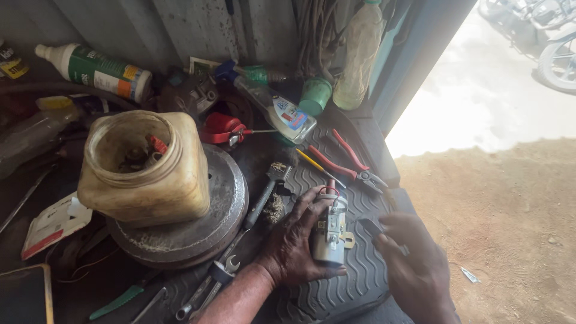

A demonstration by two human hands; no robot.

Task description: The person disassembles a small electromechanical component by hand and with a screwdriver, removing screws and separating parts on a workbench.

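Presently, the left hand [294, 249] steadies a small grey metal component [330, 231], with red wire at its top, on the ribbed black rubber mat [348, 288], fingers wrapped round its left side and thumb under its lower end. The component stands at about 5 o'clock from the yellowed plastic jar [144, 168], well apart from it. The right hand [414, 270], at 3 o'clock of the component, pinches a dark, thin tool [371, 227] whose tip points at the brass-coloured tab on the part's right flank; fingers narrow, closed on the tool.

Assessment: the work would go best with the part pressed flat to the mat so it cannot roll, the tool tip seated squarely before force is applied, and the left thumb kept out of the tip's line (a slip would run straight into it).

Packages and labels, by position from the jar:
- 11 o'clock: white squeeze bottle [96, 69] lying on its side, green label with an orange and yellow band.
- 2 o'clock: clear bottle [282, 111] lying on its side, blue cap, label in blue, white and red.
- 1 to 2 o'clock, farther back: tall pale bottle [360, 54] upright, plain.
- 8 o'clock: flat white card [54, 225] with red edge.
- 10 o'clock, frame edge: yellow-and-black labelled container [11, 63], mostly cut off.

Red-handled pliers [351, 162] lie at 12 o'clock of the component.
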